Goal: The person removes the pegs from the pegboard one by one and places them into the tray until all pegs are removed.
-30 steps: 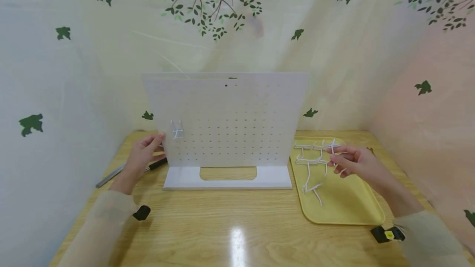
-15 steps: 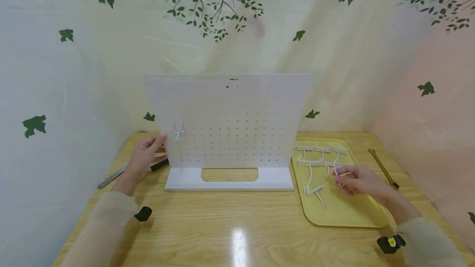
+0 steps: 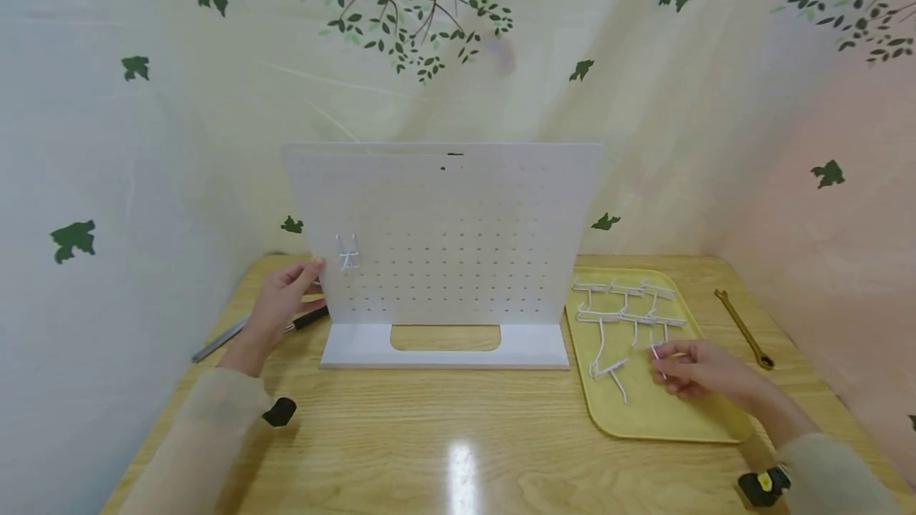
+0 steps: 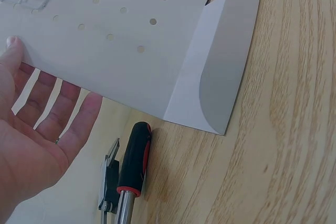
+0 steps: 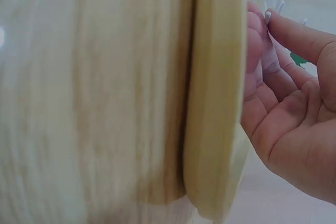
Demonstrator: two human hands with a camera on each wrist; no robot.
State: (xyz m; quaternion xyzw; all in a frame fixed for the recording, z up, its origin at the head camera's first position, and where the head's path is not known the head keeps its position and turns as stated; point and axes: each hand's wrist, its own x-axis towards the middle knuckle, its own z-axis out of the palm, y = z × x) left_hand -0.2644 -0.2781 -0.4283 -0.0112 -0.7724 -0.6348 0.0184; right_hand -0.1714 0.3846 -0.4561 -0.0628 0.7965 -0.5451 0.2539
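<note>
A white pegboard (image 3: 444, 261) stands upright on its white base, with a white wire hook (image 3: 348, 253) fixed at its left side. My left hand (image 3: 279, 300) grips the board's left edge; in the left wrist view the thumb is on the front face and the fingers are behind the edge. Over the yellow tray (image 3: 637, 416), my right hand (image 3: 704, 372) pinches another white wire hook (image 3: 657, 358) between thumb and fingertips. Several more white hooks (image 3: 608, 315) lie in the tray's upper and left parts. In the right wrist view the tray's rim hides part of my fingers.
Left of the board lies a tool with a black and red handle (image 4: 135, 156) and metal shaft, beside a smaller metal tool (image 4: 108, 182). A brass-coloured wrench (image 3: 744, 328) lies right of the tray. A leaf-patterned sheet (image 3: 444, 102) surrounds the wooden table (image 3: 401, 435).
My right hand has moved from the tray's far side toward me and slightly right, with a hook still pinched. It has uncovered the wrench and more hooks. My left hand stays on the board.
</note>
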